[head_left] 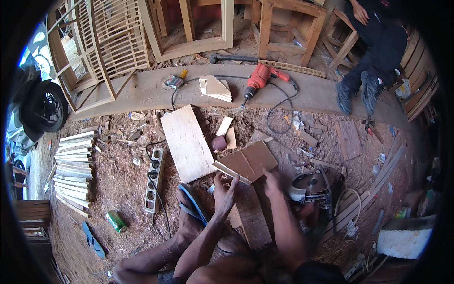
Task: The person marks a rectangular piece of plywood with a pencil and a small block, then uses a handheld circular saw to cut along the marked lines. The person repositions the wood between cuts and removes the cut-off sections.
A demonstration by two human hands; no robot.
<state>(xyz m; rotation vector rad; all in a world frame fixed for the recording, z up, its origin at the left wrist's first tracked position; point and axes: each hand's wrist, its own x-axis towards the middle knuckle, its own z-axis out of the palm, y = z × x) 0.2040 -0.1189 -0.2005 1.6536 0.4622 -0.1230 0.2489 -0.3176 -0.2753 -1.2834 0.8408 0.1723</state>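
A brown wooden panel (253, 160) is held up over the floor in front of me, tilted, with a pale strip of wood along its near left edge. My left hand (224, 189) is closed on the panel's near left edge, thumb against the strip. At the panel's right corner is my right hand (273, 183), smeared by motion, so its grip cannot be made out. Below the hands lies a brown plank (253, 220) between my legs. A wide pale board (188, 143) rests on the floor just beyond my left hand.
A circular saw (311, 185) sits right of my right hand. Left are a power strip (154, 182), a green can (116, 221) and a row of wood strips (74, 170). Farther off lie a red drill (259, 80) and wooden frames (189, 47). Someone's shoes (369, 92) show at far right.
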